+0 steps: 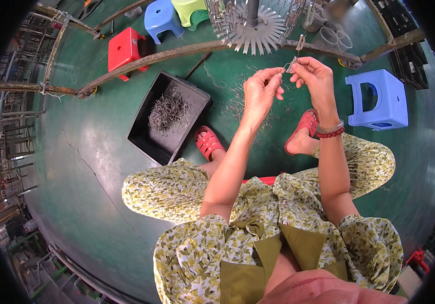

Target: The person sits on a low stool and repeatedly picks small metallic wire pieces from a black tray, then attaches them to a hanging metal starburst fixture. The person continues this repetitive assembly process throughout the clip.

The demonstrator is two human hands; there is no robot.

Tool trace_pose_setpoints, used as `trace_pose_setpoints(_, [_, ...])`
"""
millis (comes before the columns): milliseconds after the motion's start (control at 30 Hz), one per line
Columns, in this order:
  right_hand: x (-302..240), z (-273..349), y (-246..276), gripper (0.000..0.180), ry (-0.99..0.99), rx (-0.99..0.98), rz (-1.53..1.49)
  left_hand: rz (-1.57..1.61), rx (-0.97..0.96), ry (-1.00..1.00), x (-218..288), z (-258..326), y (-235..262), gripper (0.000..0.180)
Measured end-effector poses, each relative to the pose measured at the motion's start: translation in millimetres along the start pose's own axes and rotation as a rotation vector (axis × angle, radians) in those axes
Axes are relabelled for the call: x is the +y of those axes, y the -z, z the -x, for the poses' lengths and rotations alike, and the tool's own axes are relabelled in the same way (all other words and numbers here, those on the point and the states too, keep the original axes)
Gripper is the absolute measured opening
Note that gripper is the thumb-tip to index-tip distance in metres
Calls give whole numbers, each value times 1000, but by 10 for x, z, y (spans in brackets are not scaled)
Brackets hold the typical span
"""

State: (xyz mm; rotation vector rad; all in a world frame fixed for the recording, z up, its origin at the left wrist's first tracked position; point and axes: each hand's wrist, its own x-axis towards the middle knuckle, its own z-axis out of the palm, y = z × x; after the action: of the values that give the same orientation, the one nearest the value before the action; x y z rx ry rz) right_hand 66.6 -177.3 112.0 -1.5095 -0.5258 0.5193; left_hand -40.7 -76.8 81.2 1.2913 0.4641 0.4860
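Note:
My left hand (261, 91) and my right hand (313, 75) are raised together in front of me, fingertips pinching a small bent metal wire piece (288, 66) between them. Just beyond the hands stands a round metal rack (252, 23) with radiating spokes and hanging pins. A black tray (146, 134) full of thin metal wire pieces (169, 109) lies on the green floor to my left. More loose wire pieces (238, 93) are scattered on the floor under my hands. I wear a bead bracelet on my right wrist.
A blue plastic stool (378, 99) stands at right; red (124, 48), blue (161, 19) and green (189, 10) stools stand at the back. A rusty curved rail (151, 60) crosses the floor. Metal frames line the left side. My feet wear red sandals (208, 143).

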Motion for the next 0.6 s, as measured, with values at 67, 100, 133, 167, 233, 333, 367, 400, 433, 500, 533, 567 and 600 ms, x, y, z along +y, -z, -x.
trace_pose_setpoints(67, [16,11,-16,12,4,6,4,21,-12,6,-47,-7,17,21])
trace_pose_setpoints(100, [20,13,-21,13,6,10,7,-3,-21,-2,-48,2,23,20])
trace_pose_setpoints(133, [17,9,-23,12,12,4,10,-26,-31,-11,-45,17,33,20])
trace_pose_setpoints(167, [10,2,-22,12,17,-1,14,-48,-40,-19,-45,27,41,19])
trace_pose_setpoints(233, [1,-3,-12,12,18,-14,44,-52,-51,-34,-78,34,58,18])
trace_pose_setpoints(333, [-54,4,-33,15,18,-57,181,-109,-56,-54,-141,16,69,18])
trace_pose_setpoints(367, [-127,19,-59,15,21,-84,264,-139,-53,-61,-156,0,72,18])
trace_pose_setpoints(400, [-200,15,-81,16,25,-111,349,-151,-64,-83,-167,-18,82,19])
trace_pose_setpoints(433, [-276,-9,-100,17,23,-163,486,-170,-66,-110,-193,-43,98,19])
trace_pose_setpoints(500, [-419,-57,-109,20,23,-255,768,-205,-77,-168,-243,-100,110,18])
trace_pose_setpoints(533, [-432,-84,-120,20,5,-273,789,-180,-96,-139,-259,-116,119,19])
trace_pose_setpoints(567, [-453,-132,-119,20,-12,-293,814,-151,-112,-111,-265,-133,107,19])
trace_pose_setpoints(600, [-472,-188,-117,20,-30,-314,838,-122,-128,-83,-281,-150,99,21])
